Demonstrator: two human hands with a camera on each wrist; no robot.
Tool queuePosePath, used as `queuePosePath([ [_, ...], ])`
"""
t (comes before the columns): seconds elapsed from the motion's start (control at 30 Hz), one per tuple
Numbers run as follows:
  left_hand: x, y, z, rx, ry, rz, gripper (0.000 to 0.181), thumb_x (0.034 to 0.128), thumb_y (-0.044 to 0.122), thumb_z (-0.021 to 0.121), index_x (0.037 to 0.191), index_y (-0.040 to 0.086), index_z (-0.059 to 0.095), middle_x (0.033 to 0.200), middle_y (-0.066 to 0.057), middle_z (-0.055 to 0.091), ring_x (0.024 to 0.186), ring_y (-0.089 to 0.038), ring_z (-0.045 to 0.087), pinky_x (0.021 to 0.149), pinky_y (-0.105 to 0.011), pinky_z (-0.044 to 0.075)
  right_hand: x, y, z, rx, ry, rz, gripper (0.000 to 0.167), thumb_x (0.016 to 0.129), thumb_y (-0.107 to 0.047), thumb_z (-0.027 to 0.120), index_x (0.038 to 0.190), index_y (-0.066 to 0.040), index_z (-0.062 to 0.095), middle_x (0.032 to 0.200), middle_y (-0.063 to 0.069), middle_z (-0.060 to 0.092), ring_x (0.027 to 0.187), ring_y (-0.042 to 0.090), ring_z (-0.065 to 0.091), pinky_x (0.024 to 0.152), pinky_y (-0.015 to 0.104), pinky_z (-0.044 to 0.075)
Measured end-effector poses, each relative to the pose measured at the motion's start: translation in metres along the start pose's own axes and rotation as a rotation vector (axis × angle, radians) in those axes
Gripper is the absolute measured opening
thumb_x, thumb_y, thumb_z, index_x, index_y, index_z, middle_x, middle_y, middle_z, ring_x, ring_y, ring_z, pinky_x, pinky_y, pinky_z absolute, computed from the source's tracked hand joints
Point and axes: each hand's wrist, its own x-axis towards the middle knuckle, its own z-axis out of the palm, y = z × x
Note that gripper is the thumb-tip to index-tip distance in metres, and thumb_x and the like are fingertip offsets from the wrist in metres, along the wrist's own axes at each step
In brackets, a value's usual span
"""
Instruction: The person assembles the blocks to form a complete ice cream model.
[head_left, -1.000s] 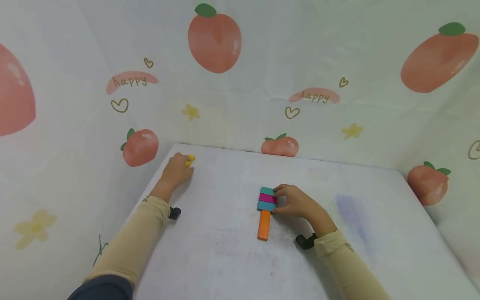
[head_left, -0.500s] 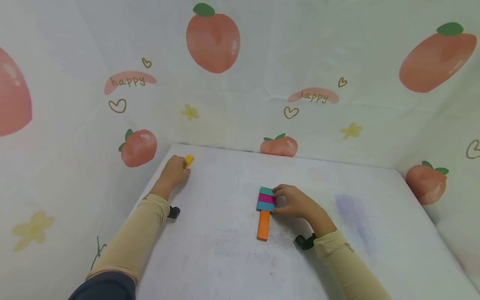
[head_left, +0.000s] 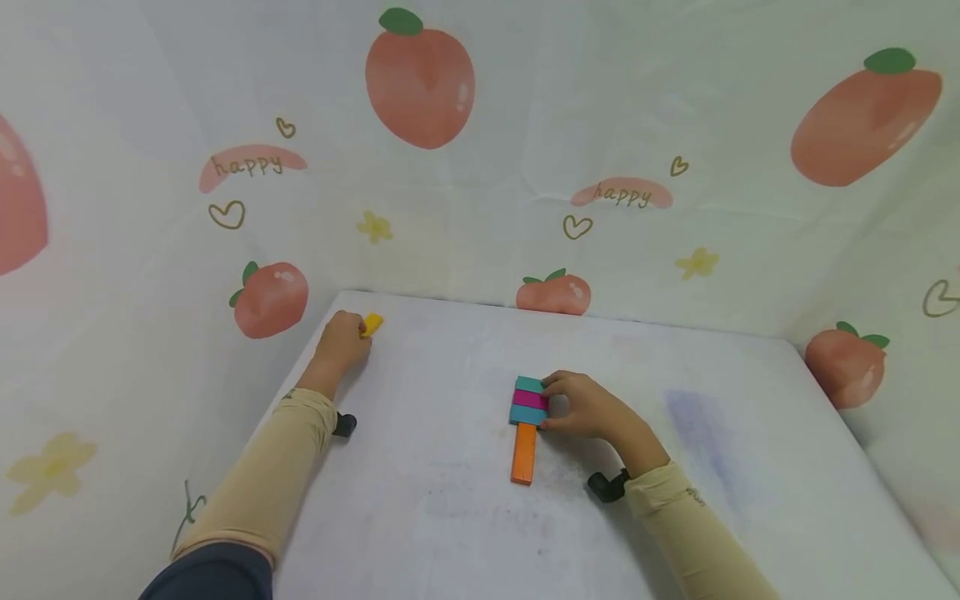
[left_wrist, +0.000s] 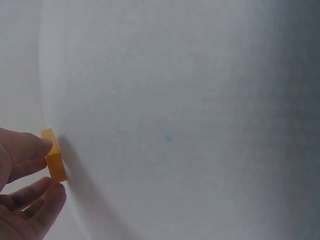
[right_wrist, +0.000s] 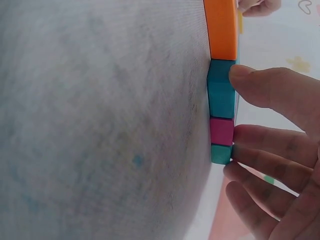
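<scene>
At the table's far left corner my left hand [head_left: 342, 342] pinches a small yellow block [head_left: 372, 323]; the left wrist view shows the block [left_wrist: 55, 156] between thumb and fingers. Near the table's middle lies a row of blocks: a teal one [head_left: 528, 384] farthest, then magenta [head_left: 527, 398], then blue [head_left: 527, 414]. An orange block [head_left: 523, 454] runs lengthwise from the blue one towards me. My right hand [head_left: 592, 407] rests against the row's right side. Its thumb touches the blue block [right_wrist: 221, 90], and its extended fingers lie at the magenta [right_wrist: 221, 131] and teal ends.
The white tabletop [head_left: 450, 533] carries faint stains and a purplish smudge [head_left: 697, 433] on the right. A white cloth [head_left: 480, 183] printed with peaches, hearts and flowers hangs behind and beside the table. Each wrist wears a black camera [head_left: 607, 486].
The left hand has shifted slightly left and towards me, and more of the yellow block shows beyond its fingers. The right hand and the block row keep their places; the whole view has drifted a little.
</scene>
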Motion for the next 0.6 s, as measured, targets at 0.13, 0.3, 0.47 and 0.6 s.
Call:
queuePosePath([
  [0.13, 0.002, 0.0, 0.0, -0.004, 0.006, 0.016, 0.026, 0.0965, 0.002, 0.063, 0.114, -0.018, 0.067, 0.117, -0.034, 0.061, 0.114, -0.048, 0.06, 0.109, -0.06, 0.049, 0.0, 0.0, 0.001, -0.007, -0.002, 0.0, 0.045, 0.088, -0.03, 0.087, 0.122, -0.002, 0.078, 0.138, 0.015, 0.069, 0.131, 0.034, 0.063, 0.112, 0.052, 0.053],
  [0.3, 0.002, 0.003, -0.001, -0.006, 0.014, 0.023, 0.023, 0.0951, -0.001, 0.062, 0.11, -0.019, 0.067, 0.114, -0.036, 0.063, 0.11, -0.049, 0.06, 0.106, -0.061, 0.05, 0.001, -0.002, 0.001, -0.001, -0.004, -0.005, 0.045, 0.088, -0.03, 0.087, 0.122, -0.002, 0.078, 0.138, 0.015, 0.069, 0.13, 0.034, 0.063, 0.112, 0.051, 0.053],
  [0.47, 0.006, 0.005, 0.002, -0.009, 0.007, 0.027, 0.024, 0.0949, -0.003, 0.061, 0.112, -0.019, 0.066, 0.116, -0.036, 0.064, 0.112, -0.049, 0.06, 0.108, -0.061, 0.05, 0.0, -0.002, 0.001, -0.008, -0.002, -0.008, 0.045, 0.088, -0.029, 0.087, 0.122, -0.001, 0.078, 0.137, 0.015, 0.069, 0.13, 0.034, 0.064, 0.112, 0.051, 0.053],
  [0.6, 0.007, 0.011, 0.006, -0.016, 0.009, 0.055, 0.024, 0.0933, -0.005, 0.061, 0.111, -0.02, 0.067, 0.115, -0.036, 0.065, 0.111, -0.05, 0.061, 0.106, -0.061, 0.05, 0.0, -0.002, 0.001, -0.01, 0.002, -0.007, 0.044, 0.088, -0.028, 0.087, 0.122, -0.001, 0.078, 0.137, 0.016, 0.069, 0.129, 0.034, 0.064, 0.112, 0.051, 0.053],
])
